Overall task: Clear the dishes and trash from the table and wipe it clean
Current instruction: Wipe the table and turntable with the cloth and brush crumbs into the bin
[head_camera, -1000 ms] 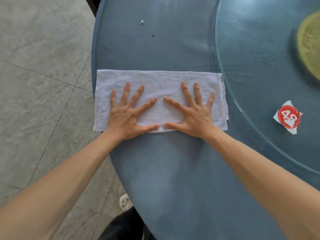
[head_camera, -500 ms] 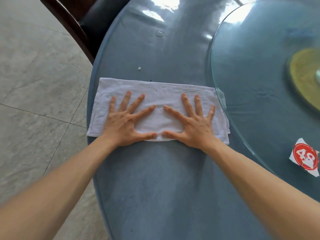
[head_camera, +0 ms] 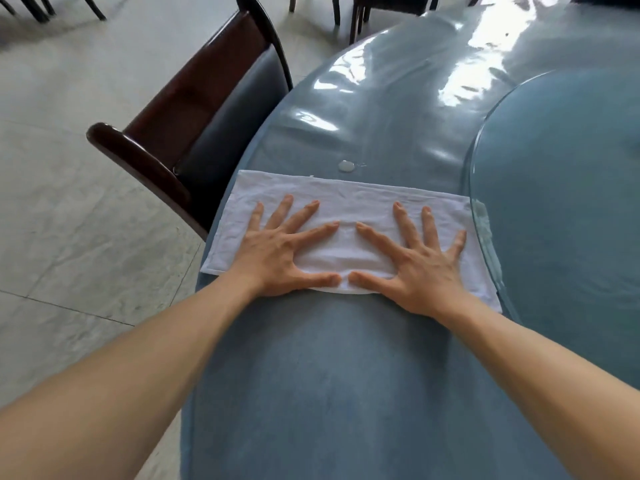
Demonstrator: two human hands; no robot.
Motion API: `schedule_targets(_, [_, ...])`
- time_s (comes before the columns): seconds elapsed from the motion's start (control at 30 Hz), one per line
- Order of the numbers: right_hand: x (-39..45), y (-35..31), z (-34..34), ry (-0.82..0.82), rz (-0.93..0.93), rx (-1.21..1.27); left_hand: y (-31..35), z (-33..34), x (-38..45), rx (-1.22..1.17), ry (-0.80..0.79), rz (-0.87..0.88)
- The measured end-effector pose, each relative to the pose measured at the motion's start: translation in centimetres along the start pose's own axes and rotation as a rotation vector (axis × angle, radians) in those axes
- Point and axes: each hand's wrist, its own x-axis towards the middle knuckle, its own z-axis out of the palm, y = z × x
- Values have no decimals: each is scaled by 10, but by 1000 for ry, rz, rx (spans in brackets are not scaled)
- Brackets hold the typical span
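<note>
Both hands, left (head_camera: pixel 277 259) and right (head_camera: pixel 424 268), press flat with fingers spread on the white cloth (head_camera: pixel 346 209) at frame centre. Pushed on, it may smear the droplet (head_camera: pixel 346 165) across the surface (head_camera: pixel 329 393).

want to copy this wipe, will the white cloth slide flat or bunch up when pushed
The white cloth is thin, creased fabric, so probably floppy. Left hand and right hand press it flat with spread fingers, likely stopping bunching. The glossy blue table cover looks slick, so it should glide.
</note>
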Motion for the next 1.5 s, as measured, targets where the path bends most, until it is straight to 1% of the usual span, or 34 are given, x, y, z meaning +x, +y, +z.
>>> schedule_targets(0.2, [51,-3,-12,-8,71,33,-33,-15,62,27,-35,70])
schedule_targets(0.47, [111,-12,-27,-21,264,84,-72,-39,154,30,-71,225])
schedule_targets(0.73, [168,-10,-44,-22,343,98,-102,-56,227,15,-74,326])
schedule_targets(0.97, [213,4,-52,9,394,98,-115,-66,290,41,-87,397])
schedule_targets(1.27, [281,33,-66,49,520,111,-120,-81,394,31,-98,507])
schedule_targets(1.5, [338,57,-79,31,611,137,-122,-90,476,-11,-121,573])
